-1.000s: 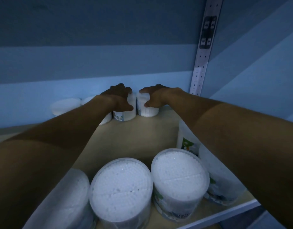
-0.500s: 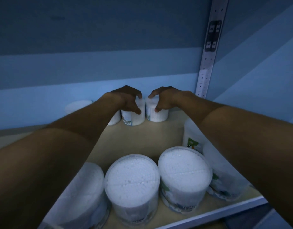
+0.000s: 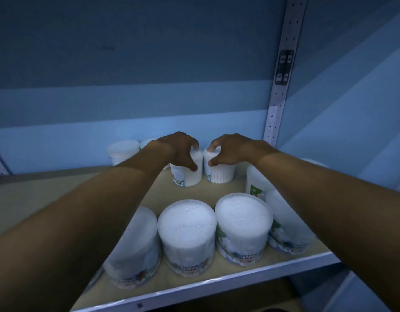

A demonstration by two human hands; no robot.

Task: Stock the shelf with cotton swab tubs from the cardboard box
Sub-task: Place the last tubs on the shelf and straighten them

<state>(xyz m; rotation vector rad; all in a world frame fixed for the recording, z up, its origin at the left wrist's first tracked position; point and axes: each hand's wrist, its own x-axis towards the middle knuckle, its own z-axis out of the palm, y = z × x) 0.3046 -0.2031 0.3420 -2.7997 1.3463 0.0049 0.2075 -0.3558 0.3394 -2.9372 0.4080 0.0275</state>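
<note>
Two clear cotton swab tubs stand side by side at the back of the tan shelf [image 3: 194, 197]. My left hand [image 3: 178, 149] grips the left tub [image 3: 187, 176] from above, thumb on its front. My right hand [image 3: 230, 152] grips the right tub [image 3: 221, 174] the same way. Both tubs rest upright on the shelf board. Several more swab tubs stand in a row along the front edge, among them a middle tub [image 3: 186, 235] and one to its right [image 3: 243, 226]. The cardboard box is out of sight.
More tubs stand at the back left [image 3: 122, 150] and at the right side [image 3: 255, 183]. A perforated metal upright [image 3: 276, 109] runs up the back right corner. The blue back wall [image 3: 127, 104] closes the shelf. The shelf's white front lip [image 3: 217, 282] crosses below.
Both hands, with their tubs, sit slightly nearer the front than a second ago. My view has pulled back and dropped, showing more of the front row.
</note>
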